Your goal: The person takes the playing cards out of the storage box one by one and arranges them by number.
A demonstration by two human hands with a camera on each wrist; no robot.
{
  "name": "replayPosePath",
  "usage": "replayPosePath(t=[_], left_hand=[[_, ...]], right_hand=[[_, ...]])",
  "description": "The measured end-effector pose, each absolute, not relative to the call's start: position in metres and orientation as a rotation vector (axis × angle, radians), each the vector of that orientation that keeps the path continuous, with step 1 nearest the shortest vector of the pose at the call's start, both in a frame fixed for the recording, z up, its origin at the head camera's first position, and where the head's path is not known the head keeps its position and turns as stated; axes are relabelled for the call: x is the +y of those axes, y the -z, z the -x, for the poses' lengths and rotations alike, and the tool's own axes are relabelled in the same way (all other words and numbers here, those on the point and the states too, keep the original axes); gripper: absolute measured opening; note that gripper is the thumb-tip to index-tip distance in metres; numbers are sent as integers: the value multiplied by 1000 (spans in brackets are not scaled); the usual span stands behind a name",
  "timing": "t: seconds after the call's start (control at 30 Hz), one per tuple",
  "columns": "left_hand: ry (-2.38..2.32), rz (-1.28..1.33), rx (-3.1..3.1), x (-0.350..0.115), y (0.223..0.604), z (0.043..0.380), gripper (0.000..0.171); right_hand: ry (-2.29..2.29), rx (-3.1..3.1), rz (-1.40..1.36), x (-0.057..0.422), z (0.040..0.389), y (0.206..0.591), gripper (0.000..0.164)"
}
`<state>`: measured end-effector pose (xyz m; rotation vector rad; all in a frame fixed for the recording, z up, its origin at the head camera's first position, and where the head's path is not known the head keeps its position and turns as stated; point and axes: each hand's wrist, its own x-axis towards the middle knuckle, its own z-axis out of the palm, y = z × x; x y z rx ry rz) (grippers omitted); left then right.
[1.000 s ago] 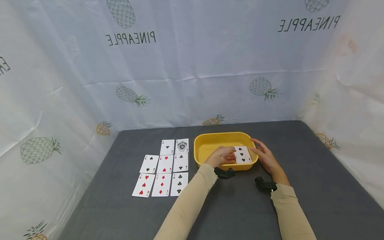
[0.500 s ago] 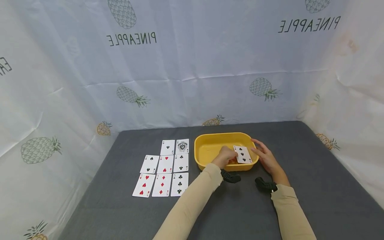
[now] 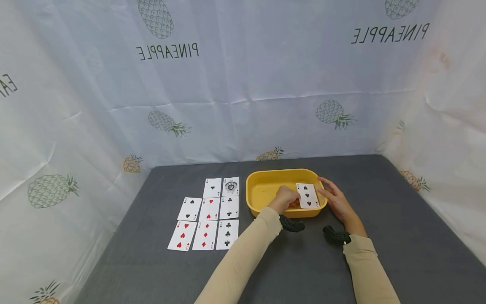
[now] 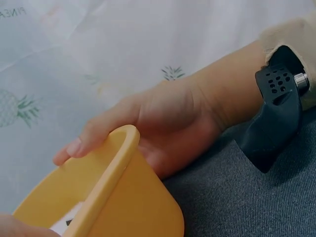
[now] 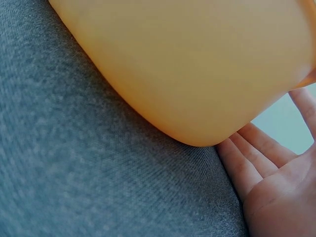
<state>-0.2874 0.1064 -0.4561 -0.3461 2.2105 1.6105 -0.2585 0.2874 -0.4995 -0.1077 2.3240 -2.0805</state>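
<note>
A yellow plastic tub (image 3: 265, 171) stands on the dark grey table. In its right half lies a three of spades (image 3: 309, 195), face up. My left hand (image 3: 285, 199) reaches in from the front, fingers bent down and pinching the card's left edge; the fingertips are largely hidden by the hand. My right hand (image 3: 338, 204) holds the tub's right end. In the left wrist view the thumb (image 4: 88, 142) laps over the rim, with the palm outside the wall. In the right wrist view the fingers (image 5: 242, 165) run along the tub's outside near its base.
Left of the tub, face-up playing cards lie in rows: aces (image 3: 212, 188) at the back, twos (image 3: 209, 209) in the middle, threes (image 3: 206, 235) in front. White cloth (image 3: 235, 76) printed with pineapples hangs behind and beside the table.
My left hand has shifted right inside the tub and its fingers have bent further down. The three of spades tilted slightly, then straightened. My right hand stays on the tub's end.
</note>
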Motion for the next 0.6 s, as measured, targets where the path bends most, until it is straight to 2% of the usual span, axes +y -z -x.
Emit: replayPosePath(t=[0.1,0.6], left_hand=[[-1661,344,2185,106,454,285,16],[-1815,358,2076,95,447,280,24]], right_hand=[[2081,2324,113,288,258,499,60],[2077,2322,110,288,258,500,59]])
